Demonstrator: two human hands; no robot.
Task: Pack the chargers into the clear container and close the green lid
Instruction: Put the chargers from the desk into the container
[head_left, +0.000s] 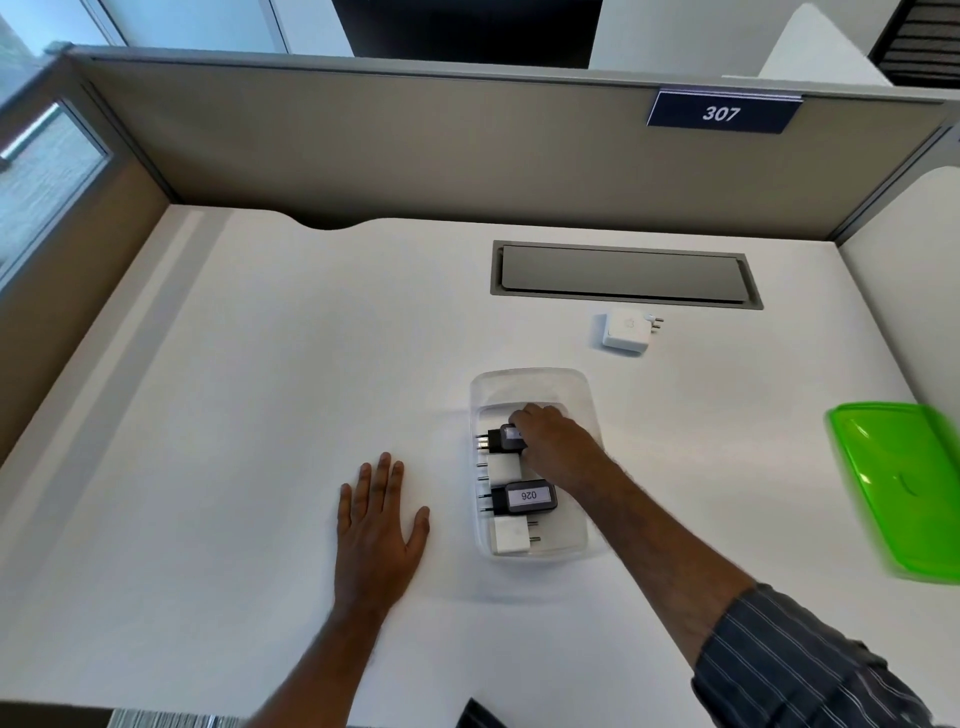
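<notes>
The clear container (530, 382) sits in the middle of the white desk, lid off. Inside lie a black charger labelled 026 (522, 498), a white charger (511, 535) at the near end and another white charger (503, 466) under my fingers. My right hand (553, 441) reaches into the container and is shut on a second black charger (503, 438), prongs pointing left. My left hand (376, 519) rests flat on the desk left of the container, fingers spread. A large white charger (626, 330) lies on the desk beyond the container. The green lid (904, 483) lies at the right edge.
A grey cable hatch (623, 275) is set into the desk behind the large white charger. Beige partition walls (415, 140) close off the back and left; a sign reading 307 (722, 111) hangs on the back wall.
</notes>
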